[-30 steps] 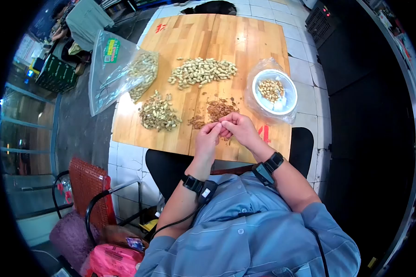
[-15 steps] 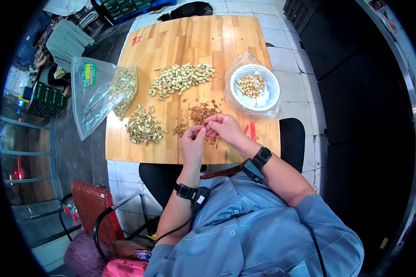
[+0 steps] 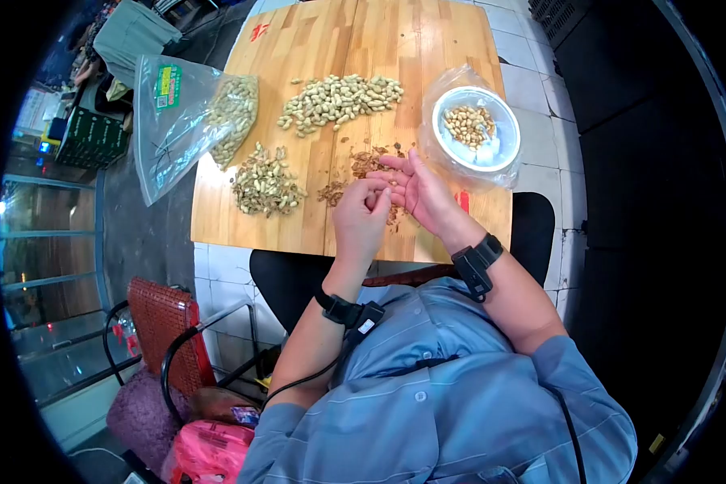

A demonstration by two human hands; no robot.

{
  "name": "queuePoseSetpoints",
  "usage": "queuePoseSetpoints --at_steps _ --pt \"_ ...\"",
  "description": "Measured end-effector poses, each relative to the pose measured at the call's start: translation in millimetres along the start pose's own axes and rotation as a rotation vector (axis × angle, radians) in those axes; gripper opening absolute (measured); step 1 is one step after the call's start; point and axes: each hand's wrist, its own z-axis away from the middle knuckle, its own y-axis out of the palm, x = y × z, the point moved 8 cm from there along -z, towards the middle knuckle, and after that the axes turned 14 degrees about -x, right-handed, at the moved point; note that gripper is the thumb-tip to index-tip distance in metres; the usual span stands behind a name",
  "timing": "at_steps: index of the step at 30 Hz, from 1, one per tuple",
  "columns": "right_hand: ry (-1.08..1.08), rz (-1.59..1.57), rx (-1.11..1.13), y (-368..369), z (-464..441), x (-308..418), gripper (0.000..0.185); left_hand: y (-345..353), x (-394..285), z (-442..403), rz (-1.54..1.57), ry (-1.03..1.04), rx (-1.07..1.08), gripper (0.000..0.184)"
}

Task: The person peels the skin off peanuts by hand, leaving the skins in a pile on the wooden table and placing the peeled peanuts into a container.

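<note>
My left hand (image 3: pixel 358 219) is closed in a pinch, its fingertips against the fingers of my right hand; whatever they hold is too small to make out. Palm up, my right hand (image 3: pixel 424 196) has its fingers stretched out and apart. Just beyond both hands lies a scatter of reddish-brown peanut skins (image 3: pixel 365 164). A white bowl (image 3: pixel 511 143) lined with clear plastic holds shelled peanut kernels (image 3: pixel 468 127) to the right. Unshelled peanuts (image 3: pixel 339 102) form a pile farther back. To the left is a heap of cracked peanut shells (image 3: pixel 266 181).
A clear plastic bag (image 3: pixel 181 109) partly filled with peanuts hangs over the left edge of the wooden table (image 3: pixel 427 48). A reddish-brown woven chair (image 3: pixel 164 327) and a pink bag (image 3: pixel 210 452) are at lower left. A dark cabinet (image 3: pixel 653 161) stands right.
My right hand has turned from a pinch to palm up with fingers spread. My left hand is still pinching beside it. The whole view has shifted, with the table higher in the picture.
</note>
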Motion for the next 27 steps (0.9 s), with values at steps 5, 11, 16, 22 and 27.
queuePoseSetpoints --at_steps 5,11,16,22,27 --pt "0.004 0.017 -0.004 5.4 2.5 -1.5 0.064 2.9 -25.3 -1.6 -0.179 0.207 -0.058 0.012" --pt "-0.033 0.086 -0.007 3.1 0.4 -6.8 0.066 6.2 -22.2 -2.4 -0.269 0.223 -0.048 0.013" --pt "-0.155 0.306 -0.048 5.4 5.8 -3.4 0.066 6.7 -17.4 -3.4 -0.298 0.208 -0.056 0.014" --pt "-0.197 0.484 0.000 10.3 9.3 -6.4 0.065 7.7 -14.4 -3.1 -0.335 0.176 -0.032 0.012" --pt "-0.310 0.573 -0.260 1.0 9.9 11.3 0.061 7.3 23.2 -6.3 0.120 -0.217 -0.008 0.009"
